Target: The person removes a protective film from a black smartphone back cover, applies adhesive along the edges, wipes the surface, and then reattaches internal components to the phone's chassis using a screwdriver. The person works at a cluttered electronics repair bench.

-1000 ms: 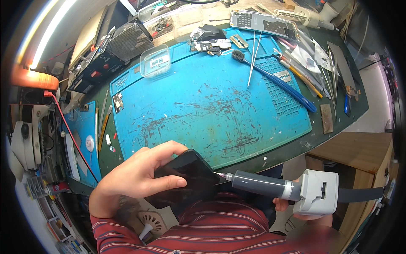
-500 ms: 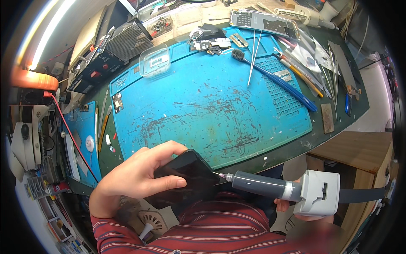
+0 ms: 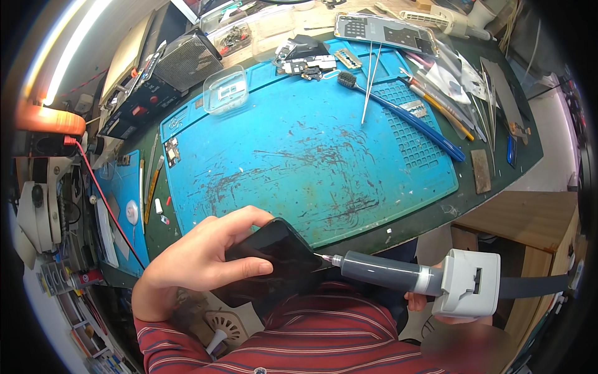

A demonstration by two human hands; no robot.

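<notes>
Below the front edge of the bench, my left hand (image 3: 202, 255) grips a glossy black smartphone (image 3: 286, 252), its thumb lying across the dark face and its fingers along the far edge. My right hand (image 3: 416, 302) is wrapped round a glue dispenser (image 3: 468, 283) with a light grey body; much of that hand is hidden under it. A dark syringe barrel (image 3: 383, 272) points left from the body. Its fine needle (image 3: 322, 255) meets the phone's right corner edge; whether it touches cannot be made out.
Behind lies a scuffed blue repair mat (image 3: 268, 149). On and round it are a clear plastic box (image 3: 225, 93), small phone parts (image 3: 308, 65), tweezers (image 3: 370, 84), a blue-handled brush (image 3: 411, 121) and an opened phone frame (image 3: 386, 34). A wooden cabinet (image 3: 517, 218) stands at right.
The bench has shifted very slightly to the left in the picture. Both hands keep their hold, and the needle stays at the phone's corner.
</notes>
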